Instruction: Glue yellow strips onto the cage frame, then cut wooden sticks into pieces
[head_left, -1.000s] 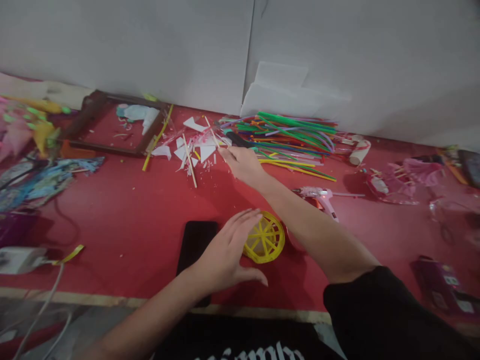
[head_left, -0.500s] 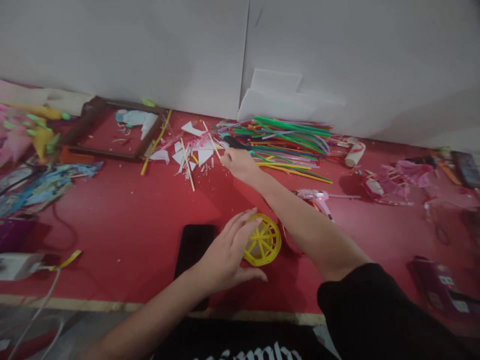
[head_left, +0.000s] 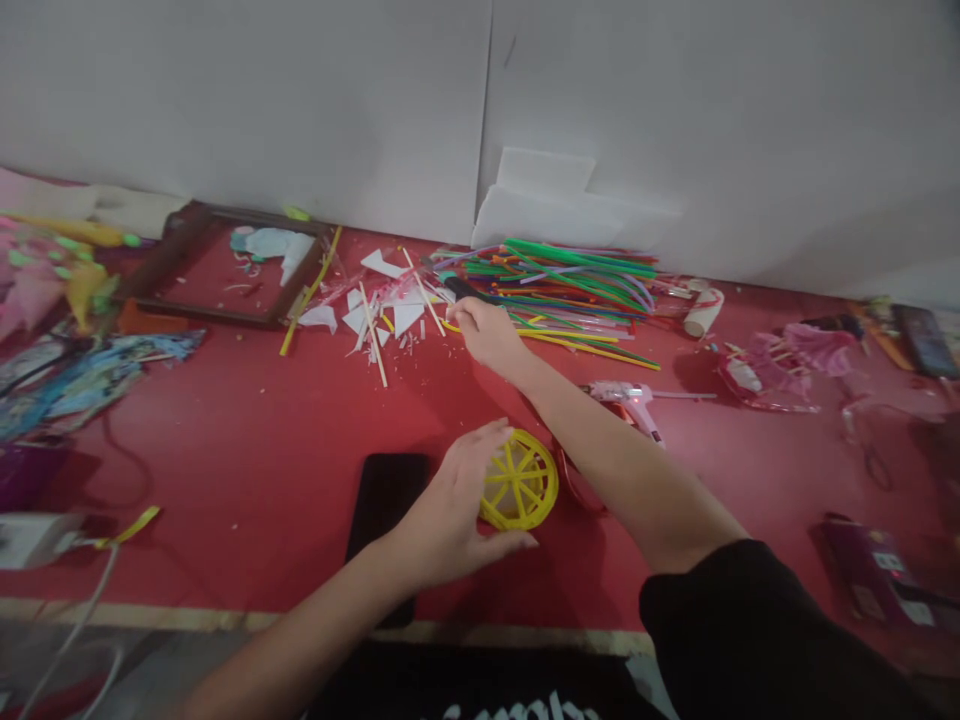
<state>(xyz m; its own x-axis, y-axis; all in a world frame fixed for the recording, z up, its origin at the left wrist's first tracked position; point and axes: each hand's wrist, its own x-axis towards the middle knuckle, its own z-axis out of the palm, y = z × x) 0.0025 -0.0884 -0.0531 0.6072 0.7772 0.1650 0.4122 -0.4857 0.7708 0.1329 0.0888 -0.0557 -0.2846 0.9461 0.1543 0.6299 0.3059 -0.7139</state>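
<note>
Yellow openwork disc (head_left: 519, 482), round and spoked like a wheel, lay on the red worktop (head_left: 285, 430) near its front edge, between our left hand (head_left: 454, 510) and our right forearm (head_left: 622, 450). The left grip was released: the fingers curved over the disc's left rim and hid part of it, while the thumb stood well apart. We could not tell whether the fingertips touched the rim.

Our right hand (head_left: 486, 332) was stretched far across the worktop, at the near left end of a bundle of thin fuzzy sticks (head_left: 570, 270) in green, purple, orange and red. Its fingers were curled just beside a black tool handle (head_left: 469, 290), and the tip of a yellow strand showed past them. We could not tell whether that grip was clenched on the strand or only above it.

Left of the right hand we had two slim pale wooden sticks (head_left: 373, 335) among white angular scraps (head_left: 409, 315). A black flat phone (head_left: 386, 500) lay partly beneath our left hand and forearm. Right of our right forearm lay a pale pink glue gun (head_left: 634, 397), and farther left, toward the wall, a dark brown rectangular frame (head_left: 202, 312).
</note>
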